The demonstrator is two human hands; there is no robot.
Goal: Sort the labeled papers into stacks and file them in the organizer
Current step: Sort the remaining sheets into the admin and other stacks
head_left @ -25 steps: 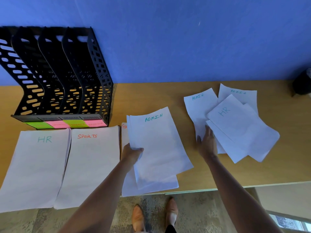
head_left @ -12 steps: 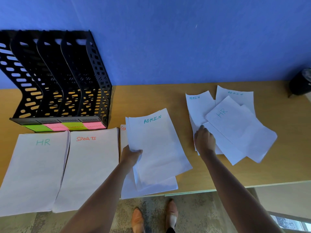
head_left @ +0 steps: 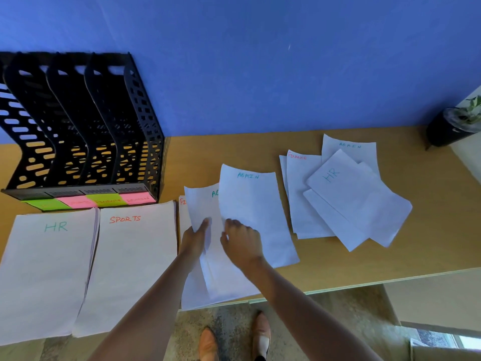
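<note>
ADMIN sheet (head_left: 256, 217) newly, apparently, under right grip (head_left: 240, 246)

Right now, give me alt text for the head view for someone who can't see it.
Both hands meet over the ADMIN stack: left hand grips it, right hand lays another ADMIN sheet alongside. HR stack and SPORTS stack lie before the black organizer; unsorted sheets remain right.

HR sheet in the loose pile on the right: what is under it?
The HR sheet lies tilted on top. Under it show a FINANCE sheet, an ADMIN sheet and some unlabeled white sheet corners. Their covered parts, and any further labels, cannot be seen.
</note>
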